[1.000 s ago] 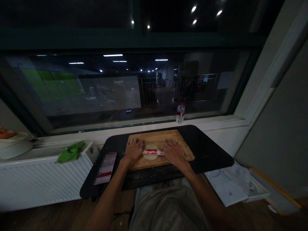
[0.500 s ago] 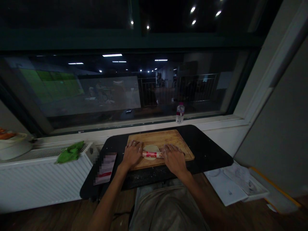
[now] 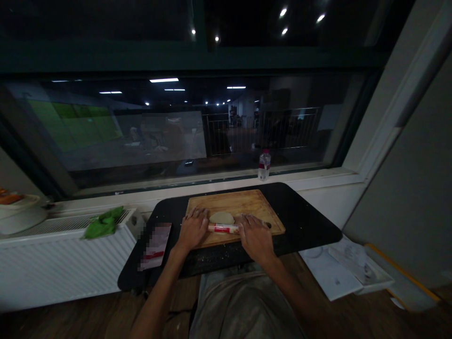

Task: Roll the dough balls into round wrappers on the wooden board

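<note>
A rolling pin (image 3: 223, 228) with a red and white wrapper lies level across the near part of a wooden cutting board (image 3: 243, 200). Both of its ends are covered by my hands. My left hand (image 3: 195, 227) is closed over the left end, and my right hand (image 3: 254, 233) over the right end. Just beyond the pin, a pale round of flattened dough (image 3: 221, 217) shows; its near edge is hidden by the pin.
The board rests on a black table (image 3: 300, 221) dusted with flour near my side. A pinkish packet (image 3: 157, 245) lies at left. Beyond are a green cloth (image 3: 104, 223) on a white radiator (image 3: 70, 263) and a bottle (image 3: 263, 165) on the sill. Papers (image 3: 339, 273) sit low at right.
The rolling pin has come slightly toward me, from over the middle of the dough to its near edge. Both my hands have moved with it, still on its ends.
</note>
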`<state>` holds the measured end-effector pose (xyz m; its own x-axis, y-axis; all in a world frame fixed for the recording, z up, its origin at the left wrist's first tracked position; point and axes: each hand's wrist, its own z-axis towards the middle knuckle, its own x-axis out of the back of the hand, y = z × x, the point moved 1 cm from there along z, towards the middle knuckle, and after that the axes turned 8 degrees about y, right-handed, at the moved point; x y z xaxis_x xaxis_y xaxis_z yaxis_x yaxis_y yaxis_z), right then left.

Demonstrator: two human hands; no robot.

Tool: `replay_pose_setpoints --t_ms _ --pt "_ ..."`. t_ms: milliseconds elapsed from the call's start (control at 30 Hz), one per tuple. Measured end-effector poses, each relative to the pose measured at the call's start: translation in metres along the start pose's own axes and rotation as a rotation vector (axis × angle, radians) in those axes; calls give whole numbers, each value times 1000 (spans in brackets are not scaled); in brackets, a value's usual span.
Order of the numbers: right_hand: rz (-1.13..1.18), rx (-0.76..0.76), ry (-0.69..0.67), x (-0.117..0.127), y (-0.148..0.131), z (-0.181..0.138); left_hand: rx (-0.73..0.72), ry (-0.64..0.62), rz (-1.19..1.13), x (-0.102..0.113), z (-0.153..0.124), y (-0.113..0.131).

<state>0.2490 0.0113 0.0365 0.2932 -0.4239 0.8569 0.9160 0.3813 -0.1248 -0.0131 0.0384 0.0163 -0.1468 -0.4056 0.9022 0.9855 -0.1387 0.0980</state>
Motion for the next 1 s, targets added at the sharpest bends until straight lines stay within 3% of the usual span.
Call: replay_pose_setpoints --t_ms 300,600,833,1000 --pt "46 8 51 -7 0 -11 7 56 -23 0 -7 1" --pt "37 4 61 -9 -2 -14 19 33 -10 2 -10 2" --pt "43 53 -12 -1 7 13 44 5 6 3 -1 5" --pt "31 89 -35 -9 18 40 93 -27 24 3 13 4"
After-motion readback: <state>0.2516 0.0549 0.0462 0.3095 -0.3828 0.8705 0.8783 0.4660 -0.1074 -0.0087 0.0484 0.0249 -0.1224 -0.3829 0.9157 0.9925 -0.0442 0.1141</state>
